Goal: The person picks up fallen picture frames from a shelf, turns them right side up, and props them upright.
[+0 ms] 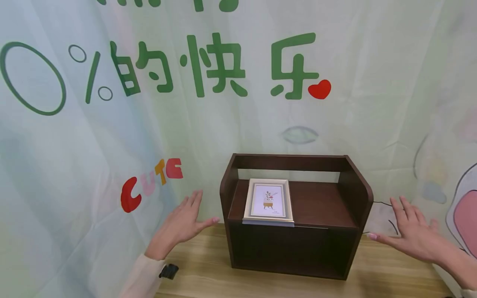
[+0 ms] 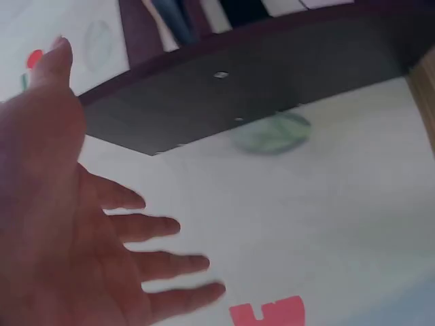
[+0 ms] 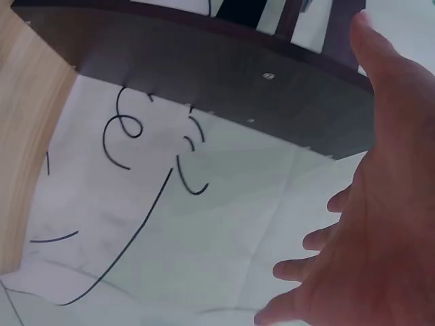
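Note:
A dark brown two-tier wooden shelf [image 1: 320, 203] stands on the table, its lower compartment facing me. On the left part of its upper board lies a picture frame [image 1: 268, 203] with a pale border and a potted-plant print. My left hand [image 1: 186, 219] hovers beside the shelf's left side, fingers spread and holding nothing. In the left wrist view the shelf's side panel [image 2: 238, 88] is just past the thumb. My right hand [image 1: 415, 227] is held likewise off the right side, thumb toward the shelf. The right wrist view shows the right side panel [image 3: 224, 95] beyond that hand's fingers.
The wood-grain tabletop [image 1: 197, 265] extends under and around the shelf. Close behind hangs a pale printed curtain [image 1: 231, 124] with green characters, a red heart and coloured letters, and it also runs along both sides. A black band [image 1: 169, 271] is at the left wrist.

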